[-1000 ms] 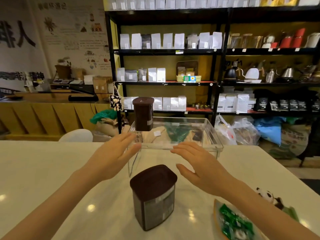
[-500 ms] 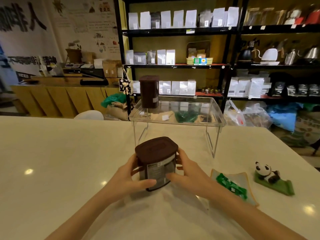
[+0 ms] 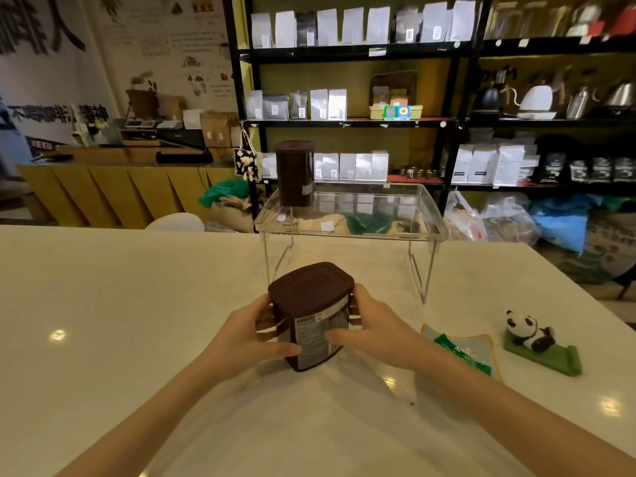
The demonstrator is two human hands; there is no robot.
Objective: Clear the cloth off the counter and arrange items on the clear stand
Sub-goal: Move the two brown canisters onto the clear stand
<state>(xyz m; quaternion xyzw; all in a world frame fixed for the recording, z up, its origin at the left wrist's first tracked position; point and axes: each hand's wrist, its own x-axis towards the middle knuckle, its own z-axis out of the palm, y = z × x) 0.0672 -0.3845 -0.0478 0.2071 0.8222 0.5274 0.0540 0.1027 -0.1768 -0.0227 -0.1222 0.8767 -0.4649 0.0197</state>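
A brown lidded canister (image 3: 311,313) with a printed label stands on the white counter (image 3: 120,304), in front of the clear stand (image 3: 347,232). My left hand (image 3: 254,333) grips its left side and my right hand (image 3: 371,325) grips its right side, thumbs on the label. A second brown canister (image 3: 295,173) stands upright on the left part of the stand's clear top. No cloth is visible on the counter.
A small dish (image 3: 476,349) with green wrapped sweets lies to the right of my hands. Beyond it sits a panda figure on a green base (image 3: 537,342). Black shelves (image 3: 457,122) with white bags and kettles stand behind the counter's far edge.
A second ago both hands hovered open near the stand. They came back and closed on the canister's two sides, and they hold it there now. The view also tilted down.
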